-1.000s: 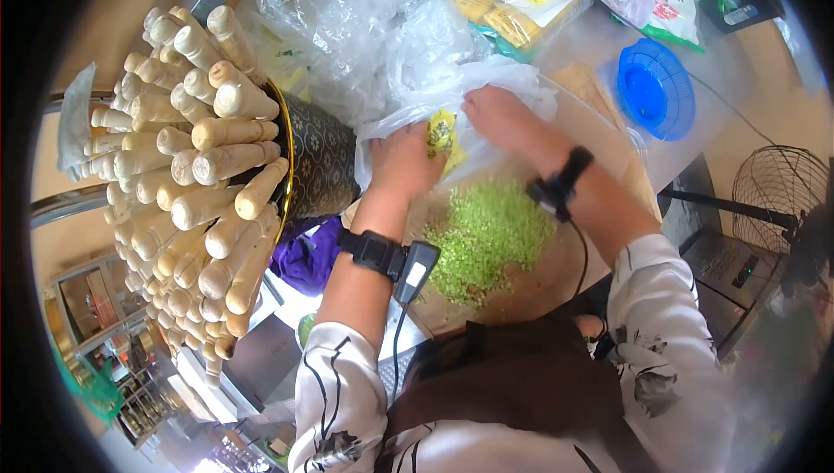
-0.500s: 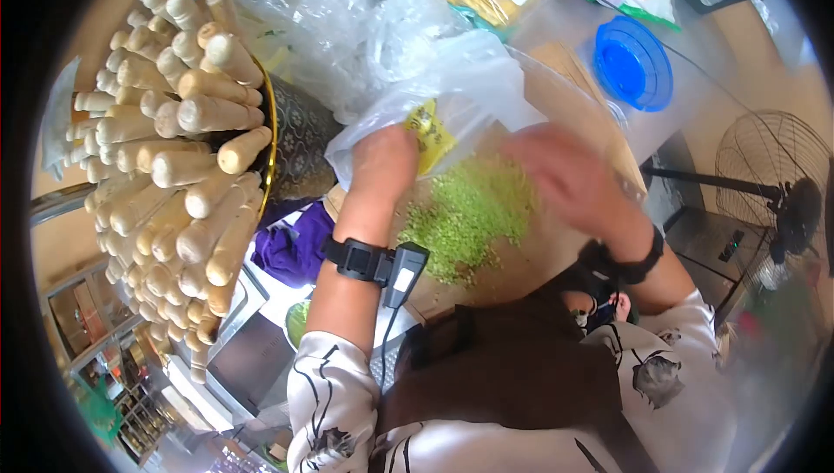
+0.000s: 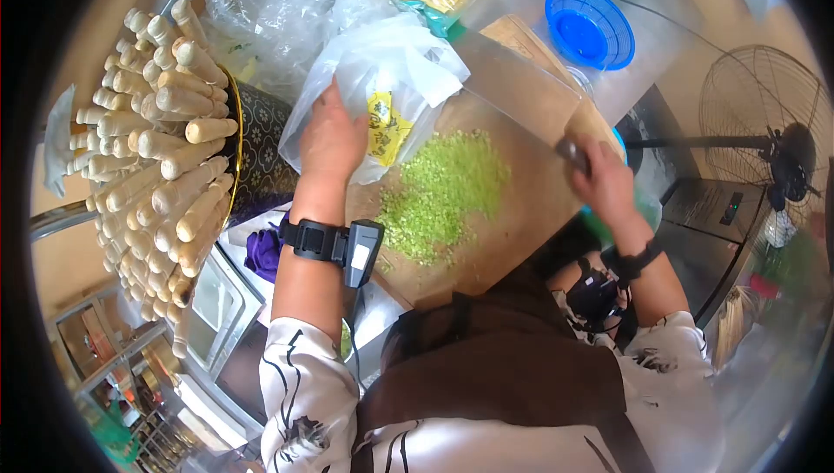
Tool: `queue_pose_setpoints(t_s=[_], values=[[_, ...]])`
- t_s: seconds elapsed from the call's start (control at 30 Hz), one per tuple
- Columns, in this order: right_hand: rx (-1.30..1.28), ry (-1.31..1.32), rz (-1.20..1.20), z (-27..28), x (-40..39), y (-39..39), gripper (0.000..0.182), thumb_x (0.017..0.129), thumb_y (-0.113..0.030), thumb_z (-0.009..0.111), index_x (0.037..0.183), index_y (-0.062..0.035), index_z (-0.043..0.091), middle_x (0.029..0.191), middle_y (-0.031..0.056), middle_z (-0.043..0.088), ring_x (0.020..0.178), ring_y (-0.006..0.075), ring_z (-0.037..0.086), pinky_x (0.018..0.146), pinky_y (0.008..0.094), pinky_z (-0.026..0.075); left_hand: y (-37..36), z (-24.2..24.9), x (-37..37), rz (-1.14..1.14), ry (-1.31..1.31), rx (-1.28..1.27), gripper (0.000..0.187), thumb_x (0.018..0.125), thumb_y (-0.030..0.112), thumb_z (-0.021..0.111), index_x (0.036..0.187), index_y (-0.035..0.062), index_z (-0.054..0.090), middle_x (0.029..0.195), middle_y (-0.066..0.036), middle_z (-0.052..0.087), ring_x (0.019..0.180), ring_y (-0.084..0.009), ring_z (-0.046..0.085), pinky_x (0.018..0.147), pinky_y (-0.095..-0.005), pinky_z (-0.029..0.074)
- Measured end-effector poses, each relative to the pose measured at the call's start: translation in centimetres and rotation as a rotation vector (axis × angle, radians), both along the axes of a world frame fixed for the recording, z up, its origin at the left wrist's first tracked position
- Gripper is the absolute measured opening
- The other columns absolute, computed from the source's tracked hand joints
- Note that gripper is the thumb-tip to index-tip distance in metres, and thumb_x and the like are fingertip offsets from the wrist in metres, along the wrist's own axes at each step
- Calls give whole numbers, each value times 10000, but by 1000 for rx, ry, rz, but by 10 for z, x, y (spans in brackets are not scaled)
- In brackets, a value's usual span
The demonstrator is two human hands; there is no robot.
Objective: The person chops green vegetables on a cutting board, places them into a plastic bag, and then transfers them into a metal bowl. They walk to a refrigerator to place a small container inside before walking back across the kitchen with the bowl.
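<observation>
Clamped on the knife [image 3: 519,86], your right hand [image 3: 605,179] has the blade between its 10 and 11 o'clock. Your left hand [image 3: 333,143] touches the bag [image 3: 400,58]; whether it pinches, I cannot tell. Greens [image 3: 441,199] lie at its 4 o'clock, on the board [image 3: 532,188].

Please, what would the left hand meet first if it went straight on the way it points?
The left hand would probably meet the white plastic bag first, though depth there is unclear.

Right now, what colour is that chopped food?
The chopped food is light green, best seen in the head view.
</observation>
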State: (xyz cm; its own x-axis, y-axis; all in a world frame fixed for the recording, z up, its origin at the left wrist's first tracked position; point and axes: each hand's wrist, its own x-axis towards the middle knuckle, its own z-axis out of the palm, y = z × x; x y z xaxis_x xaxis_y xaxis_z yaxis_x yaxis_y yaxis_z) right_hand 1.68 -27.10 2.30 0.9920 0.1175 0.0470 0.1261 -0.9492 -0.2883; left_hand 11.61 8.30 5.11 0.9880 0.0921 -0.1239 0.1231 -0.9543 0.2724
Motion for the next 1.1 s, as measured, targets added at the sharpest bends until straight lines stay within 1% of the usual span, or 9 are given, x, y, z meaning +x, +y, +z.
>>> queue_pose_setpoints(t_s=[0.1, 0.2, 0.3, 0.43, 0.53, 0.67, 0.8, 0.9, 1.1], values=[[258, -106, -3, 15, -24, -2, 462, 704, -116, 623, 1140, -72, 480, 826, 114, 568, 743, 275, 579, 639, 358, 471, 5, 5, -4, 25, 21, 5, 755, 760, 205, 631, 1357, 67, 189, 1257, -222, 405, 1084, -377, 477, 881, -432, 419], [603, 61, -151, 38, -56, 1, 339, 770, -108, 569, 1090, -34, 483, 742, 72, 552, 644, 202, 565, 573, 326, 466, 7, 8, -9, 50, 38, 13, 751, 754, 209, 639, 1357, 76, 211, 1245, -222, 423, 1082, -369, 482, 873, -428, 422], [1378, 554, -455, 51, -90, -10, 231, 825, -109, 514, 1034, -15, 482, 708, 54, 525, 542, 142, 512, 493, 279, 441, 12, 4, -14, 42, 2, 45, 765, 744, 226, 655, 1367, 91, 230, 1220, -209, 467, 1076, -350, 496, 860, -413, 429], [1380, 560, -510, 19, -127, -10, 125, 862, -131, 487, 926, -27, 462, 671, 62, 499, 464, 132, 468, 419, 247, 394, 15, -6, -17, -1, -67, 62, 738, 745, 239, 652, 1351, 79, 263, 1225, -201, 467, 1074, -342, 500, 861, -407, 432], [1453, 541, -631, 8, -151, 2, 203, 894, -223, 499, 838, -41, 429, 631, 48, 463, 444, 131, 458, 390, 248, 372, 15, 1, -19, -13, -27, 32, 707, 761, 218, 628, 1336, 41, 258, 1249, -219, 428, 1097, -360, 474, 886, -418, 420], [1420, 508, -600, -19, -174, -7, 244, 904, -269, 498, 834, -46, 429, 582, 48, 454, 411, 136, 446, 371, 249, 368, 11, 6, -20, 1, 54, 26, 694, 769, 208, 616, 1332, 27, 253, 1273, -226, 397, 1113, -368, 457, 901, -423, 412], [1370, 536, -645, -37, -189, 15, 232, 904, -259, 499, 830, -50, 429, 541, 38, 453, 408, 129, 455, 372, 251, 370, 12, -6, -22, -61, -33, 45, 670, 766, 221, 618, 1322, 34, 294, 1201, -229, 470, 1072, -363, 492, 880, -421, 421], [1223, 729, -569, -37, -190, 37, 211, 898, -234, 507, 831, -50, 429, 548, 39, 465, 410, 122, 447, 366, 253, 360, 11, -5, -21, -81, 28, 89, 674, 767, 257, 611, 1329, 50, 303, 1116, -231, 536, 1016, -359, 532, 844, -422, 437], [1377, 929, -435, -44, -174, 81, 234, 893, -240, 511, 788, -52, 420, 565, 31, 455, 452, 122, 452, 390, 266, 368, 12, -6, -17, -96, 53, 130, 465, 817, 241, 505, 1215, 16, 422, 1024, -252, 572, 960, -383, 551, 823, -451, 438]])
